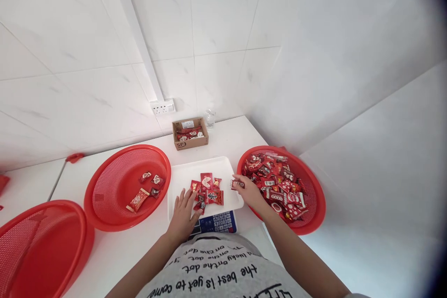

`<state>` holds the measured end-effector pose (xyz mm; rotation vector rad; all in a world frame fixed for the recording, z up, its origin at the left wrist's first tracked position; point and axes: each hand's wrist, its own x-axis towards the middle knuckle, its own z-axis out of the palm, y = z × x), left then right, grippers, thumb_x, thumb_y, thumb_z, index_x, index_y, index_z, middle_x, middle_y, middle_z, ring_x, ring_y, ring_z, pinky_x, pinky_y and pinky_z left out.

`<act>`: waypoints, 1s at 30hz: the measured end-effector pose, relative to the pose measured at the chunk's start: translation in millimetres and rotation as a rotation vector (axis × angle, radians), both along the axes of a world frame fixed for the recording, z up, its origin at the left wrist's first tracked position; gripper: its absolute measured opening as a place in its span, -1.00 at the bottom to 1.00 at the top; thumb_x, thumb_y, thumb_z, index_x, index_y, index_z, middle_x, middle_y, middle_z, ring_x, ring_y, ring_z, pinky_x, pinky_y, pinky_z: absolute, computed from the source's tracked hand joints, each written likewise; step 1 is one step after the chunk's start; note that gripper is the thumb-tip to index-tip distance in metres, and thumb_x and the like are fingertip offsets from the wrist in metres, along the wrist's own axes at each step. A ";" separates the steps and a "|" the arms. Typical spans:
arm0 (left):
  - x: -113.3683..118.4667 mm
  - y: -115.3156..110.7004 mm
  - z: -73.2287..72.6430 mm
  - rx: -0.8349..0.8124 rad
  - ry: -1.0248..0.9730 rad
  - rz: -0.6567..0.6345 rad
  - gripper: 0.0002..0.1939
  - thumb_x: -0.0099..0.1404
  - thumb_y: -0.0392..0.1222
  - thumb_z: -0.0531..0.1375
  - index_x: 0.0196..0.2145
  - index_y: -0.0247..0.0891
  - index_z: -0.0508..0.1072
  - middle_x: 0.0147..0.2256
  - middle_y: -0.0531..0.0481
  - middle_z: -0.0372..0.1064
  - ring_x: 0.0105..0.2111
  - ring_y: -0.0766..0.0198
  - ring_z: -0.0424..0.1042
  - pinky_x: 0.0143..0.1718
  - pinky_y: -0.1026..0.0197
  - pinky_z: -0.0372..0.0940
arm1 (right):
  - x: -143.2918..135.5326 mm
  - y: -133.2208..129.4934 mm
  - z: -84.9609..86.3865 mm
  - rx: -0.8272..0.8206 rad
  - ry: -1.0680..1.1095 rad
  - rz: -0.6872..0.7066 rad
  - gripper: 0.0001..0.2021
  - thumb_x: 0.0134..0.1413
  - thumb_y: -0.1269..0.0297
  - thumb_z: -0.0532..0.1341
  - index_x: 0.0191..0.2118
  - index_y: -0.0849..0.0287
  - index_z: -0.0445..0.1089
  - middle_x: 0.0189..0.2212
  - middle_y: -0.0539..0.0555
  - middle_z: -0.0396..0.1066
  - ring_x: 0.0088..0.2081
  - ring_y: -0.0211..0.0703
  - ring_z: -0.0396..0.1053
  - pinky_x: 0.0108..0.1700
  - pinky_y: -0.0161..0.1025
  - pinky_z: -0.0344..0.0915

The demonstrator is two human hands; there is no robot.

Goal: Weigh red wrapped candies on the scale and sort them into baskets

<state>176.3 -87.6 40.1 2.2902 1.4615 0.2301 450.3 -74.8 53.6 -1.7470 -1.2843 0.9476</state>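
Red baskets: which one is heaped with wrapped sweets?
The rightmost basket, by the right hand. Only this one shows a heap of sweets; the middle basket holds just a few.

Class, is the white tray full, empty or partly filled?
Partly filled: the white tray holds a group of red packets, with bare surface around them.

- Far cardboard box (pixel 192 143): "SF"
- Near blue keypad (pixel 220 223): "4 5 6", "1 2 3", "0"
- Nearest, grey shirt (pixel 216 267): "the best is yet to come", "lucky on the dot"
- Red packet (pixel 214 197), keypad's far side: character unclear
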 end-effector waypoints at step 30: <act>78.6 52.5 9.4 0.119 0.213 -0.116 -0.54 0.30 0.06 -0.01 0.13 0.03 0.22 0.25 -0.06 -0.06 0.24 0.02 -0.11 0.20 -0.18 -0.30 | 28.2 -30.8 -71.9 0.084 -0.211 -0.096 -0.52 0.11 0.08 -0.05 0.04 0.23 0.29 0.05 0.23 0.26 0.12 0.01 0.10 0.19 0.05 -0.02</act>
